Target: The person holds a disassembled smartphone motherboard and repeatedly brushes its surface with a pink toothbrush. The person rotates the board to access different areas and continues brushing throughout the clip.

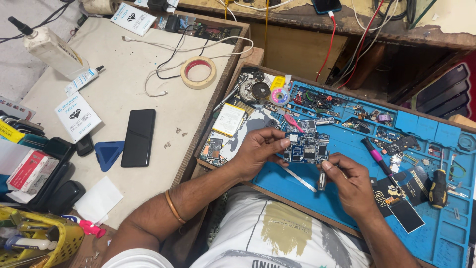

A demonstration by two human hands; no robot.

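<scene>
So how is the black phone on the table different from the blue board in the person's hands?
The black phone lies flat on the pale table, untouched; the blue circuit board is held up over the blue mat by the left hand, with the right hand beside it. The phone is smooth, plain and long; the board is shorter and covered in tiny parts. Both are flat and roughly rectangular.

Phone repair workshop: blue work mat (347, 198), circuit board (307, 148)
</scene>
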